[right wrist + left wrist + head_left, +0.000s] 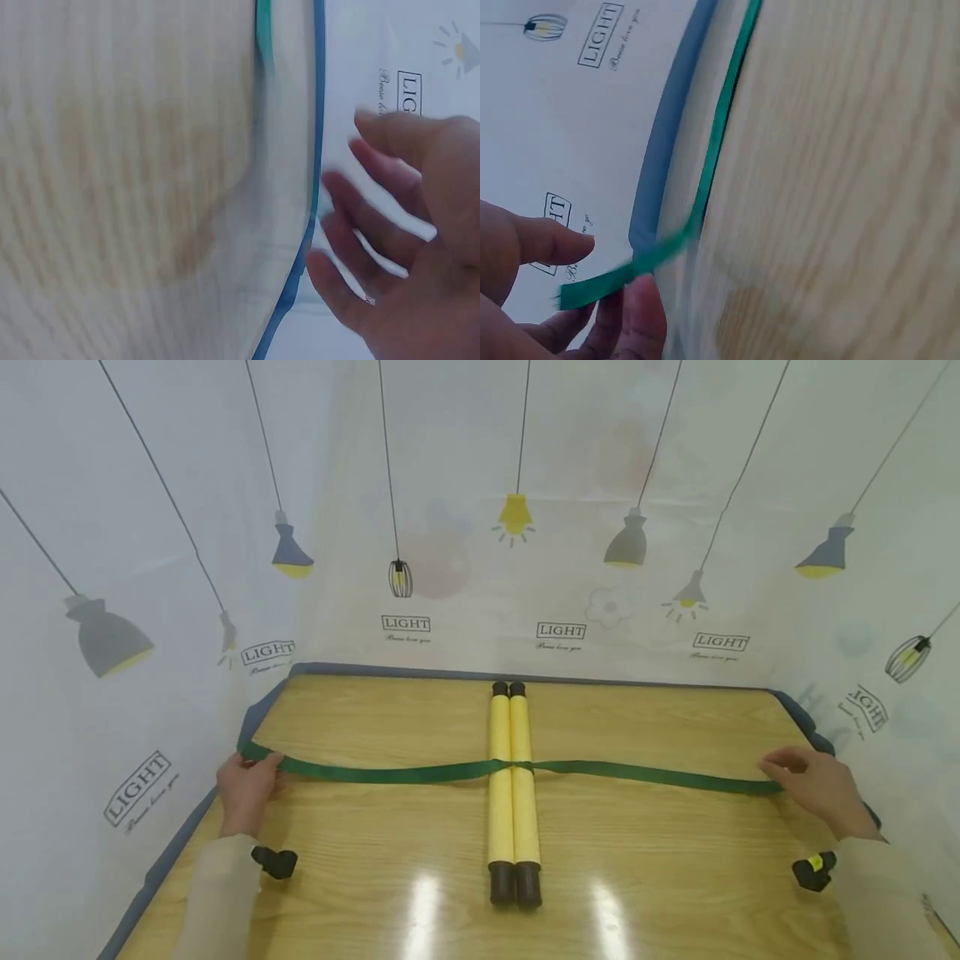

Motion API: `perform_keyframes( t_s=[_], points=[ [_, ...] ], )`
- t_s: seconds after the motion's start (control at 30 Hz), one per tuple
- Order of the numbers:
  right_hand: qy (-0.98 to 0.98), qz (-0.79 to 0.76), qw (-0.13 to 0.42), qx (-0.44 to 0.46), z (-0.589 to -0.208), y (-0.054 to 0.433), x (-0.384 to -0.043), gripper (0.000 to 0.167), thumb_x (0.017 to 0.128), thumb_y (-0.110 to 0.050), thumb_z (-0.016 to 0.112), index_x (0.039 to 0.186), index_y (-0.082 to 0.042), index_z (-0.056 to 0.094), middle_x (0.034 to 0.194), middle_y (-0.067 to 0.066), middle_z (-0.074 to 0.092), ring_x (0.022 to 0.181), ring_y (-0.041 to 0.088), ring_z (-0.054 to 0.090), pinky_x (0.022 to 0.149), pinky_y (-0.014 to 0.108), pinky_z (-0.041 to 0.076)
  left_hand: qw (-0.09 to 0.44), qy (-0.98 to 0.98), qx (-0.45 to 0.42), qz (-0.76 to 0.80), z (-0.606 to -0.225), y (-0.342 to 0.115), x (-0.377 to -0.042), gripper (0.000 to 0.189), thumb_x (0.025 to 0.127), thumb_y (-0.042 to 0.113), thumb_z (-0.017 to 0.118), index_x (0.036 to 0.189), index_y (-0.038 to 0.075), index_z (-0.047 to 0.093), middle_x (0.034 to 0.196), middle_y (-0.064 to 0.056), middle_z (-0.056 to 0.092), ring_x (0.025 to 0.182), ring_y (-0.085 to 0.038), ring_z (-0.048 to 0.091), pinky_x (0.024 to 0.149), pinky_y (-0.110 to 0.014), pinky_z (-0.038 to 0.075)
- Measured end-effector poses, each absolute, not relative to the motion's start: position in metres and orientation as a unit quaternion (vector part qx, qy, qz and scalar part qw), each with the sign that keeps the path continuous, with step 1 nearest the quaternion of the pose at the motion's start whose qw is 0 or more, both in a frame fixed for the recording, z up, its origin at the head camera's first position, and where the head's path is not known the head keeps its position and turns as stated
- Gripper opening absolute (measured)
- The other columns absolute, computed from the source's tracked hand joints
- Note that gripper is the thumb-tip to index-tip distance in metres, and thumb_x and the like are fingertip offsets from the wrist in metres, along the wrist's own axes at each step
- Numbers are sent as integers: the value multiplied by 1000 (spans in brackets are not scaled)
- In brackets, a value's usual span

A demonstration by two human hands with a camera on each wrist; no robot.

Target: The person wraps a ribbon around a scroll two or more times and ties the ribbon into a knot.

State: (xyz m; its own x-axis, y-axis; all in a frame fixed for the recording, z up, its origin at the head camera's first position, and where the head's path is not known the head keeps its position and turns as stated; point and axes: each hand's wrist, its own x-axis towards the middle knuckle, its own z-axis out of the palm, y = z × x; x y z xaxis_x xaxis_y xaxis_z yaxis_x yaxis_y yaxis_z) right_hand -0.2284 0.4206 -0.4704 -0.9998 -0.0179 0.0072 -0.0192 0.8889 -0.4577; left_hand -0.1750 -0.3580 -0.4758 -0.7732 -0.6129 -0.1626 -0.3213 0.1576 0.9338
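the green ribbon [405,774] looks knotted round both dark-capped yellow rods [501,818] mid-table [360,827], tails unfastened (left hand [247,789] parted, one end across its fingers; right hand [817,783] loosely spread, empty)

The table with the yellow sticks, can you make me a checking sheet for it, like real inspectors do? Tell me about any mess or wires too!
Surface: wooden table, with two shiny light streaks near the front.
Job's things: two yellow sticks with dark ends lie side by side; a green ribbon crosses their middle. I can't tell if it's knotted.
Clutter: nothing seen.
Grips: left grip has one ribbon end across its fingers; right grip, fingers loosely curved, is apart from the other end.
Cables: nothing seen, only printed cords.
Surroundings: white sheet with printed lamps, behind and at both sides.
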Motion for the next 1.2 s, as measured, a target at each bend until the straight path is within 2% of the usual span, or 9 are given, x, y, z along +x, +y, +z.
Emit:
perform_keyframes(
  t_s=[0.13, 0.23, 0.4, 0.57, 0.73, 0.9, 1.0, 1.1, 1.2],
  points=[
    [-973, 231, 19, 1, -473, 423, -227, 57, 106, -44, 52, 132, 7, 57, 135, 40, 52, 118, 58, 49, 87, 67, 46, 180, -855, 265, -408, -476, -352, -174, 62, 97, 19, 61, 150, -6, 40, 136, -34, 46, 115, -45, 49, 89, -51, 46],
    [-973, 227, 34, 8, -473, 418, -228, 55, 106, -42, 54, 129, 7, 59, 128, 38, 58, 111, 54, 55, 81, 60, 51, 219, -888, 215, -343, -474, -335, -175, 52, 94, 17, 63, 136, -10, 50, 132, -36, 46, 119, -49, 38, 90, -59, 36],
    [-973, 231, 2, 20, -466, 397, -231, 54, 105, -43, 55, 123, 7, 62, 118, 34, 64, 100, 46, 63, 71, 48, 55, 167, -915, 121, -346, -469, -291, -180, 34, 99, 25, 66, 108, -7, 61, 113, -27, 57, 104, -40, 52, 85, -52, 45],
    [-975, 218, -40, 37, -462, 369, -236, 57, 104, -46, 56, 120, 8, 64, 113, 31, 67, 94, 41, 66, 75, 50, 55, 62, -934, 73, -345, -471, -248, -187, 38, 100, 39, 66, 96, 2, 62, 97, -16, 63, 81, -27, 57, 69, -38, 48],
    [-975, 204, -83, 31, -463, 347, -239, 59, 103, -49, 55, 111, 8, 69, 101, 24, 71, 88, 36, 67, 73, 50, 54, -15, -939, 55, -338, -478, -211, -193, 46, 98, 49, 67, 75, 12, 55, 64, -2, 53, 54, -15, 44, 53, -29, 37],
    [-972, 189, -141, -7, -464, 332, -244, 61, 103, -56, 49, 79, -3, 65, 73, 8, 60, 71, 26, 58, 62, 41, 47, -59, -953, 33, -295, -485, -186, -200, 63, 96, 54, 67, 55, 18, 37, 48, 6, 28, 44, -9, 23, 43, -24, 24],
    [-972, 169, -160, -38, -465, 327, -246, 70, 101, -65, 44, 82, 0, 62, 76, 15, 60, 72, 32, 60, 63, 49, 49, -56, -963, 34, -261, -489, -176, -205, 66, 95, 57, 66, 53, 20, 32, 48, 8, 22, 44, -7, 20, 41, -23, 20],
    [-973, 153, -164, -63, -465, 325, -247, 81, 99, -70, 41, 99, 8, 63, 91, 26, 64, 80, 38, 63, 66, 54, 51, -52, -970, 37, -233, -490, -167, -209, 67, 94, 61, 65, 53, 21, 30, 49, 8, 21, 45, -7, 18, 42, -22, 18],
    [-971, 152, -168, -78, -466, 322, -249, 83, 99, -70, 41, 102, 9, 63, 92, 27, 64, 79, 36, 61, 64, 46, 49, -49, -976, 37, -208, -489, -161, -212, 68, 92, 62, 67, 53, 21, 29, 49, 8, 20, 46, -7, 17, 43, -23, 16]
  ],
)
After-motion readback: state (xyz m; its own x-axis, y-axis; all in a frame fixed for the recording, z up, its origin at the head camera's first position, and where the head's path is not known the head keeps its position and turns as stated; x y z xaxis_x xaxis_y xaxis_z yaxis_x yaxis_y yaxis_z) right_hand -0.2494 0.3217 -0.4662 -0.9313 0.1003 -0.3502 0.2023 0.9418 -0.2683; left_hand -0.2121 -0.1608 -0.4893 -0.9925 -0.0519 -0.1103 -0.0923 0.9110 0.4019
